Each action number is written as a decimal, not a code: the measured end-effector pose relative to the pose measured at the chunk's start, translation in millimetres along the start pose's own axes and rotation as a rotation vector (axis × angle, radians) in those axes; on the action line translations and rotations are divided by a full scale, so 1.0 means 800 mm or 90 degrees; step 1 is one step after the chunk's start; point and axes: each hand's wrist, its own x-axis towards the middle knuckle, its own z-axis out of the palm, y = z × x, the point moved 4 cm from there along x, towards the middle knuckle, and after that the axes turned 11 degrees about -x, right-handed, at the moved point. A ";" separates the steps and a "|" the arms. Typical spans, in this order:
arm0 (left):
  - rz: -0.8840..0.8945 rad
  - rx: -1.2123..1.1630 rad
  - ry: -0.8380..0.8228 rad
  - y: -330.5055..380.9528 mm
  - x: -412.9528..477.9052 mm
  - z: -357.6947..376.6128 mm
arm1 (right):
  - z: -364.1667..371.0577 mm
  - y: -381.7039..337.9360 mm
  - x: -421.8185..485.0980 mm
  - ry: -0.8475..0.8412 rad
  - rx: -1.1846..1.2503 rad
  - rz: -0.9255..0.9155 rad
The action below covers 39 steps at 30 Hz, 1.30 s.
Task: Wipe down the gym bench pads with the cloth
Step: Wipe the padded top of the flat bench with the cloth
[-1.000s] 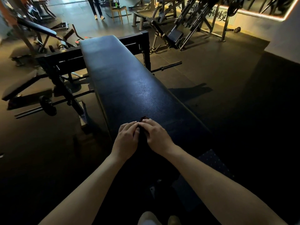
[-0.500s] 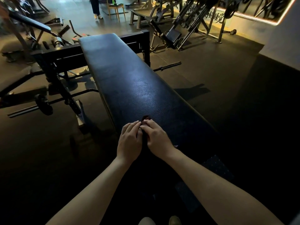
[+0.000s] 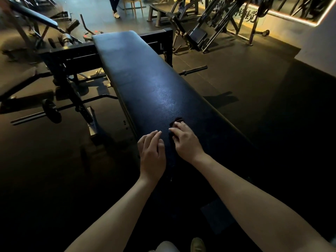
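Right fingers (image 3: pixel 179 127): bent down over the cloth (image 3: pixel 177 120), clamping it against the surface. Thumb not visible from the head view. The cloth is dark; one bunched end pokes out just beyond your fingertips, and a darker strip seems to run back along the inner edge of your right hand (image 3: pixel 186 142), hard to tell from the pad.

Left fingers (image 3: pixel 154 135): nearly straight, close together, lying flat on the surface and holding nothing. Left hand (image 3: pixel 152 153) sits just beside the right, a narrow gap between them, near the pad's left edge.

Both hands are on the near part of the bench pad (image 3: pixel 145 79), which is black, long and flat, with a faint sheen mid-length.

Writing: wall sign (image 3: pixel 250 16), top right, lit edge, Chinese characters; 睡觉 is readable, the rest is blocked by machine frames. No label legible on pad or cloth.

Floor: bare bar (image 3: pixel 193 70) right of the bench, loaded barbell (image 3: pixel 51 110) left. Far back, a standing person's legs (image 3: pixel 114 6) beside a chair (image 3: pixel 133 2).
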 end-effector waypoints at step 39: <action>-0.173 -0.375 -0.132 -0.061 -0.015 -0.079 | 0.041 -0.143 -0.080 -0.013 0.189 0.022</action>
